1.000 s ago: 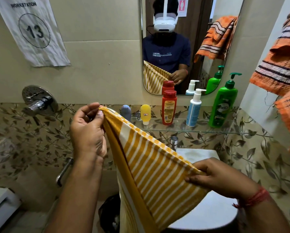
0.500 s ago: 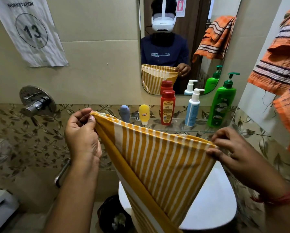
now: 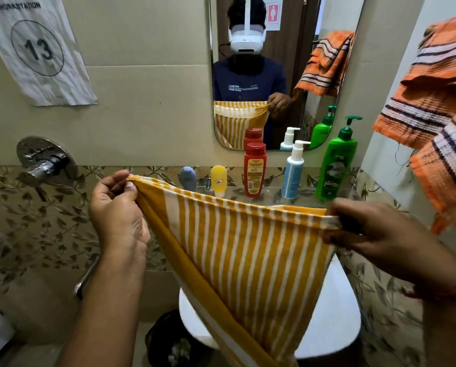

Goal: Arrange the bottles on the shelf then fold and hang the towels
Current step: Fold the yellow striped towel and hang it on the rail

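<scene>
A mustard-yellow and white striped cotton towel [image 3: 248, 255] hangs stretched between both hands, in front of the glass shelf [image 3: 272, 197] and above the white ceramic basin [image 3: 332, 313]. The left hand [image 3: 118, 218] has its grip clamped on the towel's upper left corner, thumb and fingertips pinched together over the hem. The right hand [image 3: 375, 231] has its grip clamped on the upper right corner, fingers closed around the edge. The top edge runs taut from one hand to the other, the left end slightly higher. Below it the cloth falls in a doubled layer, narrowing to a point low in the view; a broad solid yellow band runs along the left side, and thin white stripes run downward across the rest. The weave looks soft and flat.

Behind the towel, five bottles stand upright in a row on the shelf: a small grey-blue rounded plastic tube [image 3: 188, 178], a small yellow plastic tube [image 3: 219, 180], a red plastic bottle with a red cap [image 3: 254, 169], a pale blue bottle with a white pump [image 3: 293, 170] and a tall green bottle with a green pump [image 3: 336, 160]. They are apart from the towel. An orange towel with dark and white stripes [image 3: 433, 107], coarse and ribbed, hangs at the right, near the right hand but not touching it.
</scene>
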